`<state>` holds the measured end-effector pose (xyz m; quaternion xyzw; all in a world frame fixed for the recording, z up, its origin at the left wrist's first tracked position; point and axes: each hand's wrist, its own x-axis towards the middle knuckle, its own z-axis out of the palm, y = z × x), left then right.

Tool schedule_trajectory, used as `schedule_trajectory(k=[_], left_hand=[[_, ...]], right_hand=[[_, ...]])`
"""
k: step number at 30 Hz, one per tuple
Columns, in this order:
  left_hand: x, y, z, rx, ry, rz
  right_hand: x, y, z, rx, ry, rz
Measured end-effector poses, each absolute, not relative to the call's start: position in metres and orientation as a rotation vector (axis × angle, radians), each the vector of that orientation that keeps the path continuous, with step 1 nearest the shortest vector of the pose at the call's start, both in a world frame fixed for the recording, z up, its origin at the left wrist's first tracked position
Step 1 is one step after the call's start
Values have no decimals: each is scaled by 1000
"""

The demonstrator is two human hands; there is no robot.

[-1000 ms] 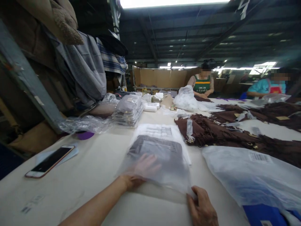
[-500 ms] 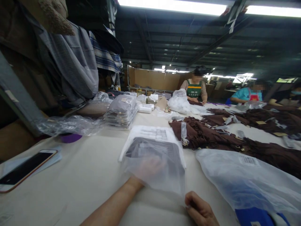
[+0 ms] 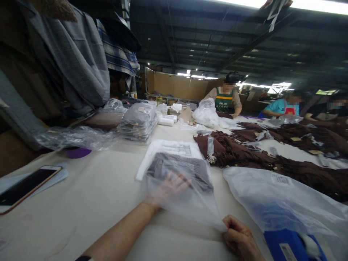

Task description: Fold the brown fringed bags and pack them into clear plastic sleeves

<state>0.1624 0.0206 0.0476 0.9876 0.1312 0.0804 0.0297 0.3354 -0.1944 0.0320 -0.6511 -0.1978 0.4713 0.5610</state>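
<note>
A frosted plastic bag [image 3: 187,207] lies in front of me, with a dark grey folded cloth [image 3: 198,169] inside its far part. Seen through the film, my left hand [image 3: 172,185] is inside the bag, fingers spread, at the near edge of the cloth. My right hand [image 3: 239,233] pinches the bag's near right corner and holds it stretched. Under the bag's far end lies a stack of white printed bags [image 3: 163,149].
To the right are a large clear bag [image 3: 252,185], a blue tape dispenser [image 3: 282,243] and brown fringed scarves [image 3: 231,148]. At left are a phone [image 3: 27,186], crumpled plastic [image 3: 78,137] and stacked packed items [image 3: 138,119]. A co-worker [image 3: 225,98] stands across the table.
My right hand has closed on the bag's corner and drawn it toward the lower right. My left hand's fingers have spread inside the bag. The view has tilted slightly.
</note>
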Motion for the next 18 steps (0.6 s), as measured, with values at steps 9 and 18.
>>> schedule_trajectory(k=[9, 18], left_hand=[[108, 35, 82, 2824, 698, 249], [67, 20, 93, 3041, 575, 141]], right_hand=[[344, -189, 59, -1193, -260, 1047], [344, -179, 82, -1308, -283, 820]])
